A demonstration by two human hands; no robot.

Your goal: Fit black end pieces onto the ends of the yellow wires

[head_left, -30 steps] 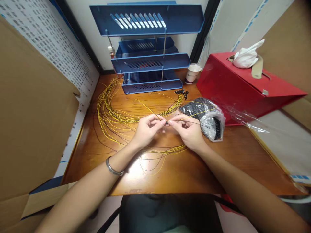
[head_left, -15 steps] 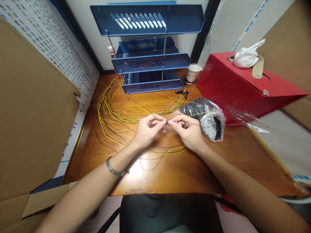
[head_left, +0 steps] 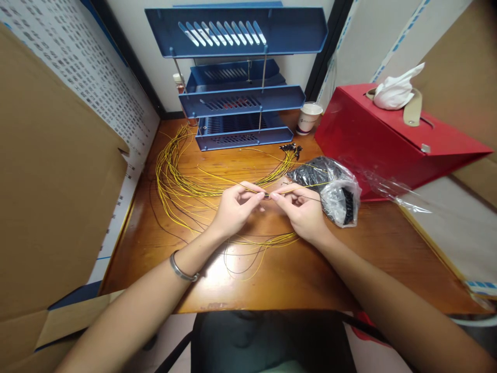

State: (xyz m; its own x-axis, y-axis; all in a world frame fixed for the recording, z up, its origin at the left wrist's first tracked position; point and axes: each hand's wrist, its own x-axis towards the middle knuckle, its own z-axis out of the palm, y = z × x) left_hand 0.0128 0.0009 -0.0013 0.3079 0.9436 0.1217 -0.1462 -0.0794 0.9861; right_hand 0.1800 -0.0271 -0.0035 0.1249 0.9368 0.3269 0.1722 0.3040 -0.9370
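Over the middle of the desk, my left hand point(head_left: 237, 209) pinches a small black connector point(head_left: 266, 195) between thumb and forefinger. A yellow wire point(head_left: 217, 177) sticks out to the upper left from these fingers. Fingertip to fingertip with it, my right hand point(head_left: 305, 210) is closed on thin wires, a yellow wire point(head_left: 316, 185) and a dark one, whose ends run out to the right. How the wires meet the connector is too small to make out. Behind and left of my hands lies a loose coil of yellow and dark wires point(head_left: 165, 173), with black connectors point(head_left: 291, 149) bunched at one end.
A clear plastic bag point(head_left: 330, 191) of black parts lies just right of my right hand. Behind stand a blue tiered tray point(head_left: 243, 137), a paper cup point(head_left: 309, 119) and a red box point(head_left: 373, 140) with tissue. Cardboard point(head_left: 50, 171) walls the left side.
The free yellow wire end at my left hand has swung further left and lower. At my right hand the yellow wire has straightened. Both hands stay nearly in place, the right fingertips slightly further right.
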